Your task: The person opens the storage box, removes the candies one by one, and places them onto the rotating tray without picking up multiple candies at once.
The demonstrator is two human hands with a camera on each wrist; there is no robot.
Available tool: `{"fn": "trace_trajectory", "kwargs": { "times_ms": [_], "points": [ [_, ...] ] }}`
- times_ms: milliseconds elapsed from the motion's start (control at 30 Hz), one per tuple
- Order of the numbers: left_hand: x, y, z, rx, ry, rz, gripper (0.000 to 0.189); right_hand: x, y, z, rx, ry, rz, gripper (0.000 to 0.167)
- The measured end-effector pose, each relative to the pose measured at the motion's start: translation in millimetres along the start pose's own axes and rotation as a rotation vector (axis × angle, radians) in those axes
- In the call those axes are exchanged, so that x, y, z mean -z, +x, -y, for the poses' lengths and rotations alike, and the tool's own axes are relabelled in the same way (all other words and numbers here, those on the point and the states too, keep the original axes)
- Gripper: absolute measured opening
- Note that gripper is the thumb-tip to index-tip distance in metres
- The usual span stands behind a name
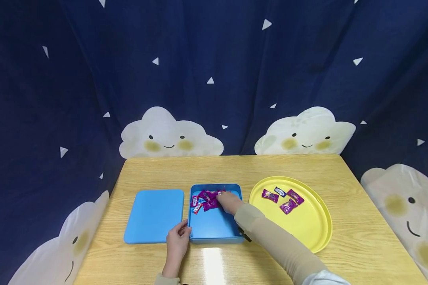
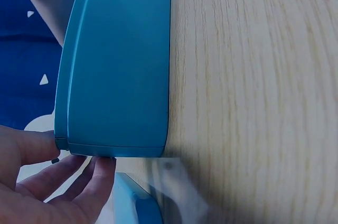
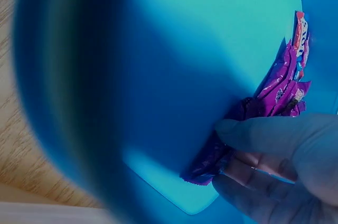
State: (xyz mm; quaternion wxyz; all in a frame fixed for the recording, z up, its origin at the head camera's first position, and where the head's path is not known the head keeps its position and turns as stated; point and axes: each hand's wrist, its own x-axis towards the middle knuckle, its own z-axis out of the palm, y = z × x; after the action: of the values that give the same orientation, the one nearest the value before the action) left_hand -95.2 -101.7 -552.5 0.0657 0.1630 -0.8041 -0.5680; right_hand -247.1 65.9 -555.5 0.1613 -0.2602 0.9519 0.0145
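The left hand [image 1: 177,237] holds the blue box [image 1: 214,227] by its left side. Inside, the right hand [image 1: 230,202] pinches a purple-wrapped candy [image 3: 203,167].

navy curtain [image 1: 185,43] | white triangles [image 1: 266,24], smiling clouds [image 1: 167,130] | wood-grain table [image 1: 232,170] | bright glare [image 1: 213,263] toward its near side

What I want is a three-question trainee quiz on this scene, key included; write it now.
1. True or false: the flat blue panel lies to the left of the blue box.
2. How many wrapped candies show on the yellow tray?
3. What does the right hand pinch?
A) the panel
B) a purple-wrapped candy
C) the tray's rim

Key:
1. True.
2. Four.
3. B.
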Motion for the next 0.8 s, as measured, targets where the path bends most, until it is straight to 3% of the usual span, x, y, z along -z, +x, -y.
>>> {"fn": "trace_trajectory", "kwargs": {
  "times_ms": [133, 500, 800],
  "points": [
    [0.1, 0.3, 0.3, 0.0, -0.008, 0.003, 0.029, 25, -21.6, 11, -0.004, 0.0, 0.014, 0.015],
    [-0.4, 0.9, 0.8, 0.007, -0.004, -0.006, 0.029, 20, -17.7, 6, 0.033, -0.033, -0.002, 0.012],
    [0.0, 0.3, 0.4, -0.009, -0.011, -0.005, 0.029, 31, -23.7, 4, 0.067, 0.064, -0.062, 0.01]
  ]
}}
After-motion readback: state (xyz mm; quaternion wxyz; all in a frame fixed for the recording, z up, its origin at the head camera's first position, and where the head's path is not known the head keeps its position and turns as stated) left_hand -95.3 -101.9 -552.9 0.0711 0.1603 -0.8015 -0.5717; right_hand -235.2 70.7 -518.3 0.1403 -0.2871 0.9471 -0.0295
